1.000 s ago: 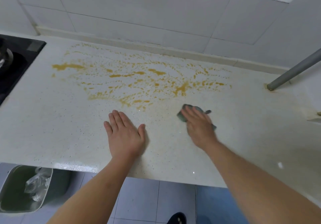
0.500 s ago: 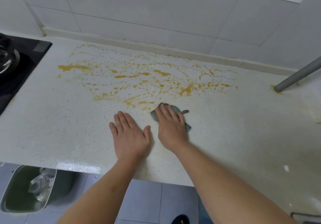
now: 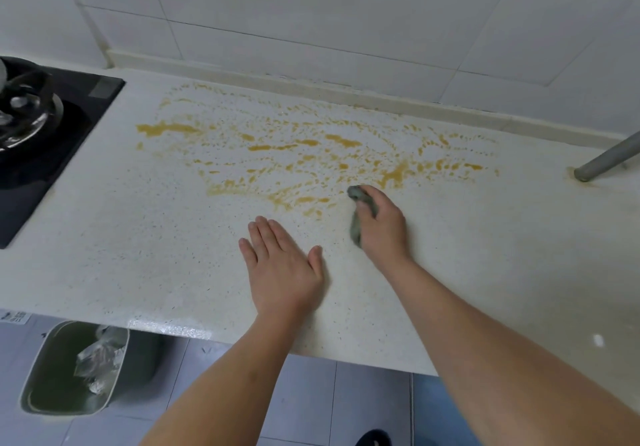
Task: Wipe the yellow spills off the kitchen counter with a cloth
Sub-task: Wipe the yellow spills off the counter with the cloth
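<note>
Yellow spills [image 3: 294, 154] streak and speckle the far half of the white speckled kitchen counter [image 3: 138, 255]. A grey-green cloth [image 3: 355, 229] lies bunched at the near right edge of the spills. My right hand [image 3: 382, 227] grips it, and cloth shows at the fingertips and along the hand's left side. Left of it, my left hand [image 3: 280, 265] rests flat on bare counter with its fingers straight and holds nothing.
A black hob [image 3: 41, 175] with a glass lid on it fills the counter's left end. A grey metal tube [image 3: 609, 158] slants down onto the counter at far right. White wall tiles rise behind. A green bin [image 3: 69, 373] stands on the floor below the front edge.
My right hand slid the cloth left toward my left hand, then back right and farther up to the spills' near edge, bunching the cloth. My left hand stayed flat.
</note>
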Tool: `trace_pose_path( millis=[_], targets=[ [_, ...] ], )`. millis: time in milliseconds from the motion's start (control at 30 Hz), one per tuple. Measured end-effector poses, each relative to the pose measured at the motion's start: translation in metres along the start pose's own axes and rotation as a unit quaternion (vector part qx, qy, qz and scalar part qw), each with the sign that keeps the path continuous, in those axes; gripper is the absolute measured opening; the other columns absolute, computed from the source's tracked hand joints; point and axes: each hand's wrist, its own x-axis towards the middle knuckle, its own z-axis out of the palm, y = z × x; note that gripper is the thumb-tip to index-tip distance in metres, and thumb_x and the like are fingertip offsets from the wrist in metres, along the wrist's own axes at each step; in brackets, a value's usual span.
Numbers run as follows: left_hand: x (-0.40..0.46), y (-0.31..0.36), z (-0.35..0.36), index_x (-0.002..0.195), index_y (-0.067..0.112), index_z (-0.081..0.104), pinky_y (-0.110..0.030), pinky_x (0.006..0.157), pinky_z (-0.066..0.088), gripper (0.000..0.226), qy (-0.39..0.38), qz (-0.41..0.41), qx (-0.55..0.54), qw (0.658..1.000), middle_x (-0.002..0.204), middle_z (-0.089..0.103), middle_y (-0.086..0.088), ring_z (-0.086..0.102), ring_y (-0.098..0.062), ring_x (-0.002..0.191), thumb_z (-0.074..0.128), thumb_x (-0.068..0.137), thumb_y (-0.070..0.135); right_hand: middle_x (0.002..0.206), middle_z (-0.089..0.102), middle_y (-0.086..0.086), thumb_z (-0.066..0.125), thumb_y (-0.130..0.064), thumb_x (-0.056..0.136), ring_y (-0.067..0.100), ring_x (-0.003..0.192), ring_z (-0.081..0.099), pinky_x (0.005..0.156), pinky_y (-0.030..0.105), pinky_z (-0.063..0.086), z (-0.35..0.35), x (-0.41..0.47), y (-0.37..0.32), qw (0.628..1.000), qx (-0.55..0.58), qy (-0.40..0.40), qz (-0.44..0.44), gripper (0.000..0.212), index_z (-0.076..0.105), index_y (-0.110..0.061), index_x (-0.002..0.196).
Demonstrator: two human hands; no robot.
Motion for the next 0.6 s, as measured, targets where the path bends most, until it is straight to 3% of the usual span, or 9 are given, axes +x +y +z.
trace_pose_path(
  millis=[100, 133, 200, 300, 467, 600],
  targets=[
    [0.0, 0.001, 0.0, 0.159, -0.008, -0.003, -0.055, 0.127, -0.005, 0.093, 0.002, -0.001, -0.001, 1.0, 0.169, -0.006, -0.028, -0.011, -0.038, 0.158, 0.016, 0.099, 0.06, 0.146, 0.058, -0.009, 0.049, -0.029, 0.107, 0.011, 0.135, 0.051, 0.116, 0.035, 0.04, 0.034, 0.001, -0.024, 0.99, -0.037, -0.117, -0.064, 0.038, 0.057, -0.027, 0.145],
    [0.001, 0.002, 0.0, 0.16, -0.007, -0.003, -0.055, 0.127, -0.005, 0.092, 0.003, -0.002, -0.003, 1.0, 0.169, -0.006, -0.027, -0.011, -0.038, 0.158, 0.017, 0.098, 0.058, 0.153, 0.051, -0.01, 0.043, -0.031, 0.109, 0.013, 0.144, 0.041, 0.122, 0.038, 0.03, 0.043, 0.0, -0.028, 0.971, -0.118, -0.173, -0.116, 0.04, 0.054, -0.028, 0.147],
    [0.001, 0.002, 0.002, 0.16, -0.007, -0.001, -0.055, 0.127, -0.004, 0.089, 0.008, -0.004, -0.009, 1.0, 0.169, -0.005, -0.027, -0.01, -0.037, 0.158, 0.02, 0.098, 0.053, 0.166, 0.03, -0.014, 0.034, -0.033, 0.111, 0.014, 0.157, 0.014, 0.127, 0.041, 0.006, 0.053, -0.002, -0.023, 0.898, -0.298, -0.239, -0.217, 0.044, 0.043, -0.036, 0.154],
    [0.0, 0.002, 0.003, 0.16, -0.006, -0.003, -0.054, 0.127, -0.004, 0.091, 0.004, -0.002, 0.0, 1.0, 0.169, -0.006, -0.026, -0.01, -0.037, 0.158, 0.017, 0.098, 0.056, 0.17, 0.014, -0.019, 0.025, -0.036, 0.111, 0.013, 0.158, 0.002, 0.127, 0.044, 0.0, 0.035, -0.001, -0.007, 0.844, -0.399, -0.24, -0.266, 0.049, 0.024, -0.044, 0.159],
    [0.001, 0.002, 0.001, 0.159, -0.007, -0.006, -0.055, 0.127, -0.003, 0.094, -0.004, 0.002, 0.006, 1.0, 0.169, -0.008, -0.027, -0.011, -0.037, 0.158, 0.012, 0.099, 0.064, 0.171, 0.006, -0.018, 0.013, -0.045, 0.108, 0.017, 0.158, 0.004, 0.126, 0.046, 0.009, -0.051, 0.002, 0.041, 0.849, -0.474, -0.153, -0.175, 0.054, 0.007, -0.044, 0.161],
    [-0.001, 0.001, 0.0, 0.159, -0.007, -0.005, -0.055, 0.127, -0.003, 0.094, -0.003, 0.001, -0.002, 1.0, 0.169, -0.007, -0.027, -0.011, -0.038, 0.158, 0.013, 0.099, 0.063, 0.17, 0.012, -0.008, 0.003, -0.051, 0.101, 0.024, 0.156, 0.011, 0.124, 0.052, 0.019, -0.136, 0.012, 0.083, 0.869, -0.487, -0.07, -0.048, 0.059, 0.007, -0.041, 0.159]
  ],
)
